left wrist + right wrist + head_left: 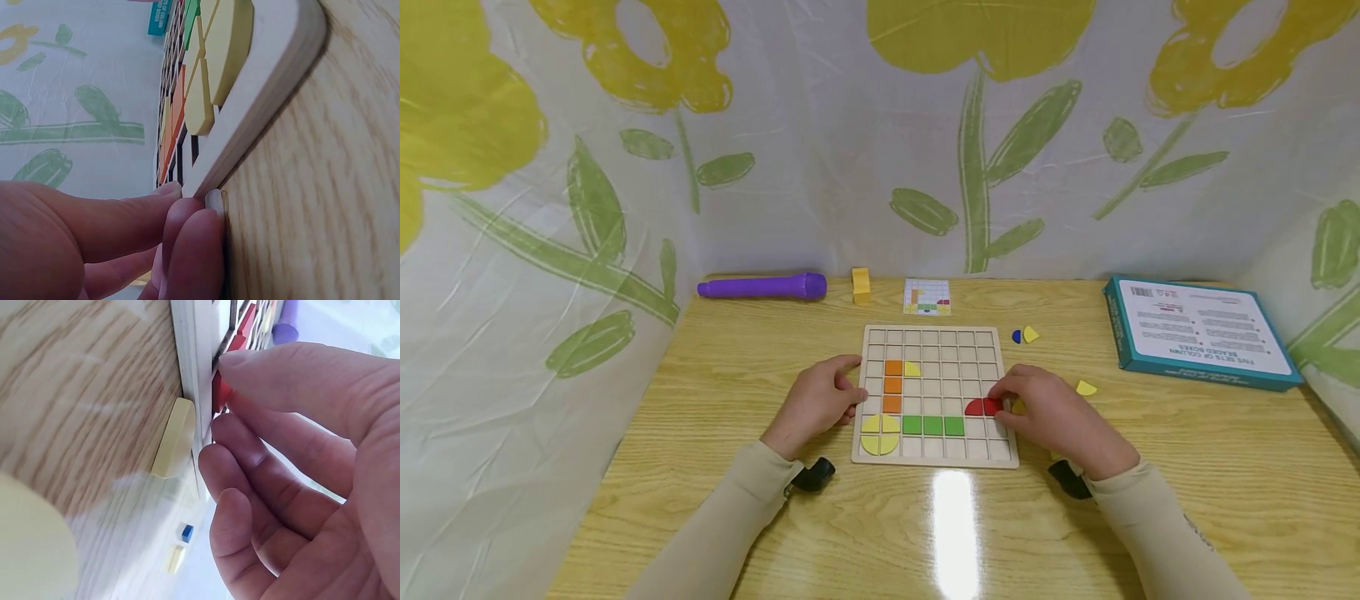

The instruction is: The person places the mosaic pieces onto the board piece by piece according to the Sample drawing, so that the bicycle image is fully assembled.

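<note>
A wooden grid board (932, 462) lies on the table. My left hand (822, 396) pinches its left edge, thumb on top and fingers at the side, as the left wrist view shows. Over the right edge, my right hand (1056, 412) pinches a red piece (222, 394) between thumb and index finger; the fingers partly hide it. Beside it sits a red quarter-circle (974, 407). The board also carries orange squares (892, 385) in a column, green squares (933, 426) in a row, a yellow circle of quarters (880, 435) and a lone yellow quarter (912, 369).
Behind the board lie a pattern card (927, 308), a yellow block (861, 286) and a purple microphone-shaped object (760, 287). A small blue piece (1017, 336) and loose yellow pieces (1086, 388) are at the right. A teal box (1202, 333) occupies the back right.
</note>
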A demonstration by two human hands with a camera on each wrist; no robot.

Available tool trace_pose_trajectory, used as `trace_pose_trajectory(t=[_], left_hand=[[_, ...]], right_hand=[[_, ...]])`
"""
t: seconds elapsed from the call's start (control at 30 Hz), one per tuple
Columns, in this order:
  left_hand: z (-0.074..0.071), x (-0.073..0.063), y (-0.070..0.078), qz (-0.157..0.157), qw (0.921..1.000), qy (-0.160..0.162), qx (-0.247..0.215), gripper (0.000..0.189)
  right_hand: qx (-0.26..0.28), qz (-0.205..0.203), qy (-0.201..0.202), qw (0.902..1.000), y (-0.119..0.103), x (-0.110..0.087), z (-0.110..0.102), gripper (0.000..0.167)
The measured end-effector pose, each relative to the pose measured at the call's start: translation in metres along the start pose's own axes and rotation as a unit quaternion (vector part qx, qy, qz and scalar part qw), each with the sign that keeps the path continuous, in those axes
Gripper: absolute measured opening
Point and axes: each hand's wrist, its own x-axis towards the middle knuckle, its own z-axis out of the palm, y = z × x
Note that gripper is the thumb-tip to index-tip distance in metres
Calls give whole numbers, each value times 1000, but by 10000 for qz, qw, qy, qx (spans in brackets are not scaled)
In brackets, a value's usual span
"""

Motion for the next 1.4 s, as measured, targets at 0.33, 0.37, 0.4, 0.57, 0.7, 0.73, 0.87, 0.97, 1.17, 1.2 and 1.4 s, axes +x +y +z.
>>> trace_pose_trajectory(t=[0.33, 0.37, 0.4, 0.57, 0.7, 0.73, 0.87, 0.97, 1.17, 1.2, 1.4], left_hand=[[-2, 1, 1, 20, 10000, 64, 24, 63], [-2, 1, 1, 24, 10000, 66, 30, 63], [-2, 1, 1, 24, 10000, 67, 21, 63], [-2, 1, 1, 13, 10000, 58, -40, 63], [0, 2, 2, 19, 10000, 7, -8, 62], [0, 2, 3, 17, 10000, -7, -8, 62], [2, 2, 3, -11, 10000, -14, -22, 63], [2, 1, 3, -79, 10000, 3, -57, 64], [1, 0, 3, -100, 9999, 21, -99, 63], [1, 0, 3, -93, 9999, 13, -112, 63], [2, 0, 0, -64, 9999, -11, -121, 63]], right_hand=[[-5, 27, -19, 10000, 0, 2, -3, 16], [-11, 29, -14, 10000, 0, 3, -3, 16], [-13, 34, -3, 10000, 0, 2, -3, 16], [-56, 46, 34, 10000, 0, 2, -3, 17], [-46, 69, 55, 10000, 4, 1, -7, 16], [-24, 92, 74, 9999, 6, 0, -8, 17], [50, 209, 159, 9996, 19, -1, -15, 17], [103, 296, 159, 9994, 30, 0, -21, 19], [133, 351, 174, 9991, 51, 14, -36, 24], [104, 324, 189, 9992, 55, 18, -38, 26], [-75, 381, 174, 9991, 75, 38, -51, 32]])
